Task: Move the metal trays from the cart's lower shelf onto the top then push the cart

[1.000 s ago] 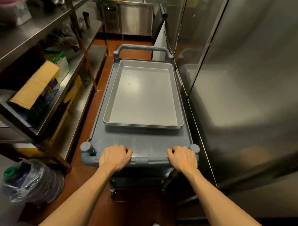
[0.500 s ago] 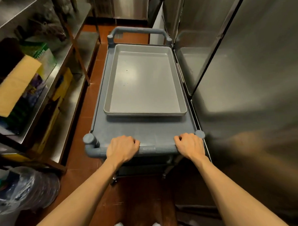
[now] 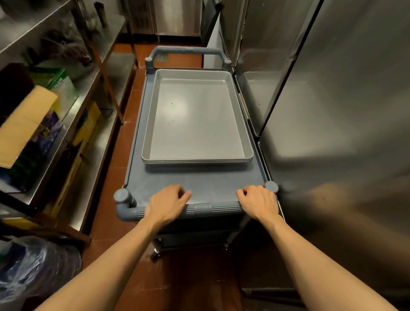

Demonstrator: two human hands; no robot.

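Note:
A stack of metal trays point(image 3: 197, 118) lies on the top shelf of the grey plastic cart point(image 3: 198, 182), toward its far end. My left hand point(image 3: 166, 204) is wrapped over the cart's near handle point(image 3: 203, 208), left of its middle. My right hand point(image 3: 258, 201) grips the same handle at its right end, beside the corner post. The lower shelf is mostly hidden under the top and my arms.
Steel shelving point(image 3: 85, 100) with boxes and bags lines the left side of the narrow aisle. Tall stainless refrigerator doors point(image 3: 329, 101) stand close along the right. A plastic-wrapped bundle point(image 3: 28, 267) sits low at the left. The red tiled floor point(image 3: 129, 110) leads to steel cabinets point(image 3: 174, 12) at the far end.
The cart has rolled forward down the aisle with both hands on its handle; the far cabinets and shelf items have come closer. My grip is unchanged.

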